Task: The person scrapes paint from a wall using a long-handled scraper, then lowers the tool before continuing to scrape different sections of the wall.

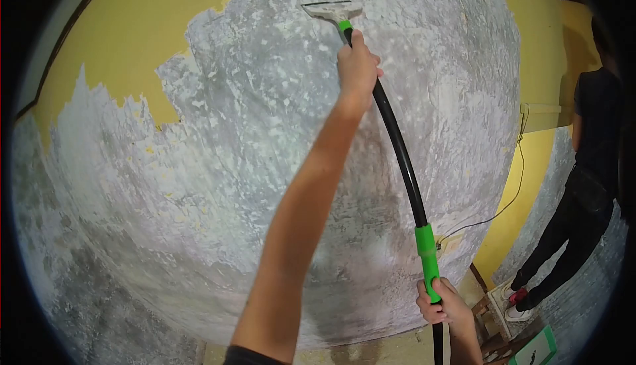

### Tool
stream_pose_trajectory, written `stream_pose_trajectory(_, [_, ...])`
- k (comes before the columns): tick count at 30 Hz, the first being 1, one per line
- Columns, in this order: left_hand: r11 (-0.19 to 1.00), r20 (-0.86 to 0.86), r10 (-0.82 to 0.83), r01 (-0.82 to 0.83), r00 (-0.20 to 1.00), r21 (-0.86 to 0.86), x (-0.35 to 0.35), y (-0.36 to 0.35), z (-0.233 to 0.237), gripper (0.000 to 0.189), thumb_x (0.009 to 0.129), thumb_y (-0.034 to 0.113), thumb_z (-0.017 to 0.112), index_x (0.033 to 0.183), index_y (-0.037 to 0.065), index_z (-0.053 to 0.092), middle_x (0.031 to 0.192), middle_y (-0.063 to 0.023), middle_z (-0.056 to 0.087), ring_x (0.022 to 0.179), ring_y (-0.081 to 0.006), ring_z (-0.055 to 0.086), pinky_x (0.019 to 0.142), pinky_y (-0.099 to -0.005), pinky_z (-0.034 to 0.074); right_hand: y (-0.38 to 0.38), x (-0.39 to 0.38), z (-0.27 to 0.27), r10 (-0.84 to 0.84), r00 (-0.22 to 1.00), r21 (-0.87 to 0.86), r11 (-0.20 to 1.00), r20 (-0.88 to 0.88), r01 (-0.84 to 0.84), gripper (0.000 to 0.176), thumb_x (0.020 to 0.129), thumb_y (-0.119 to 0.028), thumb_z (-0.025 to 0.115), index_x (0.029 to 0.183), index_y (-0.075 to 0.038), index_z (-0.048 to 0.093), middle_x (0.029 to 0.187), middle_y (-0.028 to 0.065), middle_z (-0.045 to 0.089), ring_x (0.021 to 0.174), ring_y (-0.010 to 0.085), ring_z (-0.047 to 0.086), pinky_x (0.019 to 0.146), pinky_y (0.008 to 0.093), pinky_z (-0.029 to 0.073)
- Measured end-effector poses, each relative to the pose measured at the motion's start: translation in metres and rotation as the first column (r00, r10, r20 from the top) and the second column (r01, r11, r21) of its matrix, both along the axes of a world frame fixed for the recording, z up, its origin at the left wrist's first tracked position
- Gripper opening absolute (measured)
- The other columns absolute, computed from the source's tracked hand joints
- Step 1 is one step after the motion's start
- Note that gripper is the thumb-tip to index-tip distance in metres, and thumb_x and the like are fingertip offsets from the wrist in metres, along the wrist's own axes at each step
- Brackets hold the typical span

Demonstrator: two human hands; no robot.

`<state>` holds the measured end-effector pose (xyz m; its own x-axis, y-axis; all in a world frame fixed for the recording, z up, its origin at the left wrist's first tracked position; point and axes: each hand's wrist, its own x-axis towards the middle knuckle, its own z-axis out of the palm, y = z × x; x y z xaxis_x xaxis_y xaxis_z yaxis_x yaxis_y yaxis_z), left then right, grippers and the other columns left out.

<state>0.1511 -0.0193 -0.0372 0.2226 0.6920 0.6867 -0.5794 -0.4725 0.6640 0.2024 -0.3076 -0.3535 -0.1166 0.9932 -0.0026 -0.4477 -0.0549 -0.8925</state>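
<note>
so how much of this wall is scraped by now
Most of it. The broad middle of the wall is already down to bare grey. In hand: the left hand and the right hand grip the scraper, with its blade high on the grey area. Left to do: yellow paint across the upper left and down the right side.

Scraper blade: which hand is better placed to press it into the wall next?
Probably left: the left hand grips the shaft just below the scraper blade, while the right hand holds the lower green grip, far down.
</note>
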Motion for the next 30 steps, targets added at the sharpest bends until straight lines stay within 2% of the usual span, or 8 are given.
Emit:
stream_pose_trajectory(2, [0.999, -0.001, 0.041, -0.041, 0.999, -0.028, -0.006, -0.008, -0.014, 0.051, 0.098, 0.042, 0.04, 0.065, 0.005, 0.045, 0.055, -0.0055, 0.047, 0.045, -0.0172, 0.047, 0.046, -0.033, 0.041, -0.006, -0.004, -0.006, -0.012, 1.0, -0.022, 1.0, 0.027, 0.013, 0.055, 0.092, -0.058, 0.051, 0.075, -0.006, 0.044, 0.05, -0.0008, 0.034, 0.036, 0.0049, 0.028, 0.033, 0.0217, 0.02])
stream_pose_trajectory(5, [0.995, 0.024, -0.092, 0.093, 0.995, -0.045, -0.013, -0.009, -0.045, 0.039, 0.099, 0.041, 0.042, 0.074, 0.011, 0.042, 0.055, -0.0003, 0.042, 0.046, -0.0111, 0.041, 0.044, -0.0265, 0.035, -0.013, -0.006, -0.037, 0.016, 0.999, -0.063, 0.998, -0.033, -0.018, 0.054, 0.091, -0.058, 0.053, 0.075, -0.007, 0.044, 0.05, -0.0005, 0.034, 0.037, 0.005, 0.028, 0.033, 0.0215, 0.02])
stream_pose_trajectory(13, [0.999, 0.128, 0.01, -0.015, 0.992, 0.034, -0.021, -0.003, 0.033, 0.042, 0.099, 0.039, 0.04, 0.073, 0.007, 0.044, 0.058, -0.0042, 0.046, 0.048, -0.013, 0.043, 0.049, -0.0286, 0.042, 0.0, 0.023, 0.048, -0.082, 0.992, -0.052, 0.995, 0.097, 0.088, 0.055, 0.089, -0.058, 0.056, 0.073, -0.007, 0.045, 0.051, -0.0022, 0.033, 0.036, 0.0043, 0.027, 0.031, 0.0215, 0.019])
stream_pose_trajectory(16, [0.999, 0.022, 0.026, -0.026, 0.999, 0.023, -0.022, 0.003, -0.002, 0.042, 0.099, 0.039, 0.041, 0.073, 0.007, 0.045, 0.058, -0.0047, 0.047, 0.048, -0.0131, 0.045, 0.048, -0.029, 0.042, 0.008, 0.01, -0.006, -0.004, 0.998, -0.058, 0.998, 0.056, 0.007, 0.056, 0.087, -0.061, 0.056, 0.073, -0.008, 0.045, 0.049, -0.0022, 0.032, 0.035, 0.0048, 0.025, 0.031, 0.0226, 0.019])
stream_pose_trajectory(19, [0.99, -0.093, 0.128, -0.121, 0.987, 0.072, -0.022, 0.013, -0.03, 0.055, 0.099, 0.042, 0.038, 0.076, -0.005, 0.057, 0.057, -0.0121, 0.058, 0.047, -0.0223, 0.06, 0.053, -0.034, 0.049, 0.027, -0.005, -0.037, 0.003, 0.999, -0.014, 1.0, 0.035, -0.003, 0.057, 0.087, -0.062, 0.055, 0.074, -0.007, 0.044, 0.049, -0.0022, 0.032, 0.034, 0.0051, 0.025, 0.03, 0.0233, 0.019])
stream_pose_trajectory(20, [0.972, -0.164, 0.215, -0.195, 0.963, 0.132, -0.022, 0.022, -0.023, 0.055, 0.099, 0.042, 0.038, 0.077, -0.005, 0.058, 0.059, -0.0129, 0.06, 0.048, -0.0221, 0.06, 0.056, -0.0336, 0.049, 0.03, -0.01, -0.04, -0.011, 1.0, -0.002, 1.0, 0.022, 0.011, 0.057, 0.088, -0.061, 0.055, 0.074, -0.007, 0.044, 0.049, -0.0022, 0.032, 0.034, 0.0054, 0.025, 0.03, 0.0234, 0.019])
stream_pose_trajectory(26, [0.965, 0.038, 0.208, -0.211, 0.977, 0.159, -0.036, 0.026, 0.059, 0.056, 0.099, 0.042, 0.039, 0.078, -0.006, 0.058, 0.062, -0.0142, 0.061, 0.05, -0.0233, 0.061, 0.057, -0.0361, 0.05, 0.045, -0.003, 0.042, -0.015, 0.997, 0.025, 1.0, 0.079, 0.013, 0.054, 0.092, -0.057, 0.052, 0.073, -0.007, 0.045, 0.05, -0.0024, 0.033, 0.036, 0.0059, 0.029, 0.032, 0.0227, 0.021])
stream_pose_trajectory(30, [0.952, -0.138, 0.282, -0.259, 0.95, 0.162, -0.024, 0.024, 0.003, 0.059, 0.099, 0.042, 0.039, 0.07, -0.007, 0.058, 0.058, -0.0159, 0.061, 0.048, -0.0252, 0.062, 0.055, -0.0368, 0.05, 0.056, -0.016, -0.026, -0.014, 0.999, 0.067, 0.998, 0.03, 0.011, 0.053, 0.092, -0.057, 0.051, 0.075, -0.008, 0.045, 0.052, -0.0029, 0.033, 0.037, 0.0057, 0.03, 0.034, 0.0215, 0.022])
